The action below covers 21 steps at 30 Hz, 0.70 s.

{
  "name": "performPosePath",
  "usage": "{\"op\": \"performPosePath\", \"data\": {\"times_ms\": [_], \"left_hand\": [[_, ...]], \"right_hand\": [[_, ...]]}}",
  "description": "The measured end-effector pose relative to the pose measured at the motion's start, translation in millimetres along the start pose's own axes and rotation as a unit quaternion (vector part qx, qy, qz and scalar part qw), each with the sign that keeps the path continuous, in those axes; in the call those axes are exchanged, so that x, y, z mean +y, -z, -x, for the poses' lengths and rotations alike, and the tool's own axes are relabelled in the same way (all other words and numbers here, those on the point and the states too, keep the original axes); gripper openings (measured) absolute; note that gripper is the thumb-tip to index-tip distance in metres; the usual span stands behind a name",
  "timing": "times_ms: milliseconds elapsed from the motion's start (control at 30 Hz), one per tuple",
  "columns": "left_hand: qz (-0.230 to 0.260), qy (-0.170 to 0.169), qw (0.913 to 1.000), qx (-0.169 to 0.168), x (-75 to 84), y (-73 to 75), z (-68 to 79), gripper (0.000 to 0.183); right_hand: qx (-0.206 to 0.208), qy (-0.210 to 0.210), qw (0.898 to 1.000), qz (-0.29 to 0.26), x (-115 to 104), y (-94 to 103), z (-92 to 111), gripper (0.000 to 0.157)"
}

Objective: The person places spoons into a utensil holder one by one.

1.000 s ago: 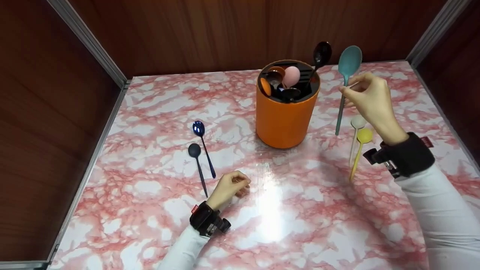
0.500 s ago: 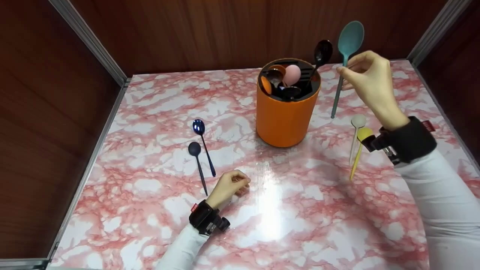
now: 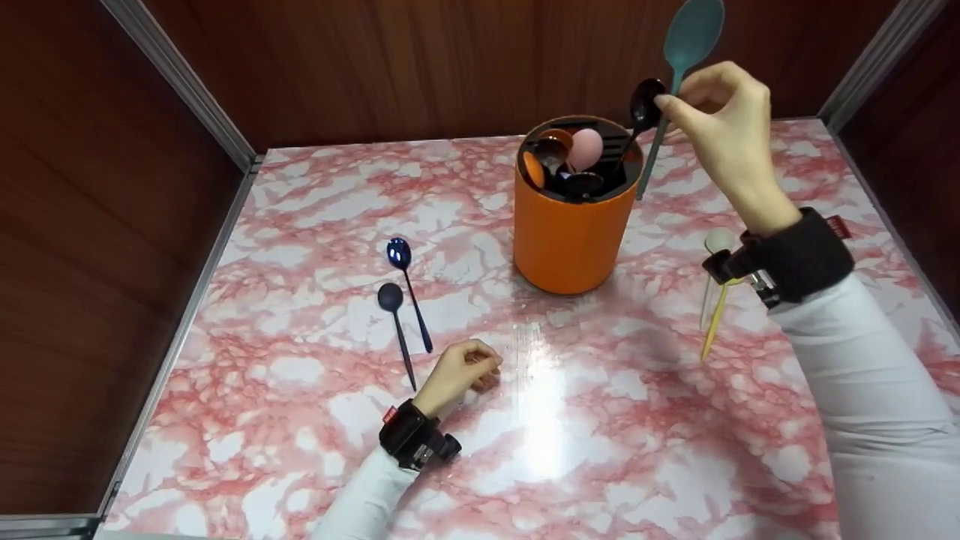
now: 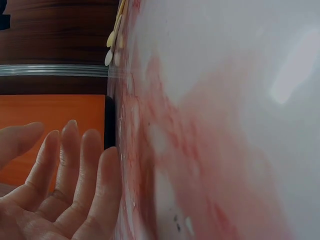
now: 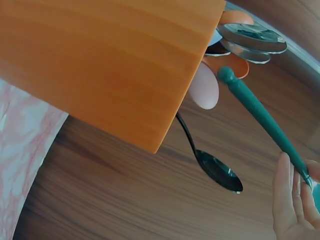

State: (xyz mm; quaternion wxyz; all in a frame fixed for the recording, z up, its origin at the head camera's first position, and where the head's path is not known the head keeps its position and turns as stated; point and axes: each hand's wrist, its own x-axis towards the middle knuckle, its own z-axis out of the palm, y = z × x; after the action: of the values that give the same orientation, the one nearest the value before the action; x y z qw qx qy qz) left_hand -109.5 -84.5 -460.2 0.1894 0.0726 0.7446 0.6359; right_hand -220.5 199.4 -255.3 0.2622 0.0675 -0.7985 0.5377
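Head view: the teal spoon (image 3: 694, 37) is raised beside the right rim of the orange holder (image 3: 570, 240), bowl up, handle slanting down to the left. The right hand (image 3: 727, 142) pinches it between thumb and fingers just below the bowl. Whether the handle end touches the holder cannot be determined. The holder stands upright and contains a black spoon (image 3: 643, 105), a pink spoon (image 3: 586, 150) and other spoons. The left hand (image 3: 459, 375) is loosely bent, holds nothing, and lies near the blue spoon (image 3: 399, 253) and the dark spoon (image 3: 390, 297). A white spoon (image 3: 720, 240) and a yellow spoon (image 3: 716, 322) lie right of the holder, partly covered by the right wrist unit (image 3: 795, 255).

Surface: the desk (image 3: 300, 450) is red-and-white marbled, with a bright glare patch at its centre. Dark wood-grain panels (image 3: 397, 75) enclose the left, rear and right sides; grey metal strips (image 3: 172, 75) run along the corners.

Right wrist view only: the rounded end of the teal handle and a shiny metal spoon (image 5: 252, 37) are clearly visible. Left wrist view only: the left palm faces the camera, fingers apart.

Relative to half a second earlier, the teal spoon is higher and farther left, its bowl now cut by the frame edge. The left hand is unchanged.
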Motion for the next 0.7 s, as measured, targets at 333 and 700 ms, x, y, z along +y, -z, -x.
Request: {"op": "performPosePath", "data": {"times_ms": [333,700], "left_hand": [[-0.008,-0.013,0.9999,-0.004,0.2,0.0,0.9,0.02],[-0.01,-0.01,0.9999,0.006,-2.6,-0.4,0.5,0.02]], "right_hand": [[-0.038,0.021,0.997,-0.06,-9.6,-14.2,3.1,0.01],[-0.064,0.019,0.994,-0.09,0.4,-24.1,6.7,0.012]]}}
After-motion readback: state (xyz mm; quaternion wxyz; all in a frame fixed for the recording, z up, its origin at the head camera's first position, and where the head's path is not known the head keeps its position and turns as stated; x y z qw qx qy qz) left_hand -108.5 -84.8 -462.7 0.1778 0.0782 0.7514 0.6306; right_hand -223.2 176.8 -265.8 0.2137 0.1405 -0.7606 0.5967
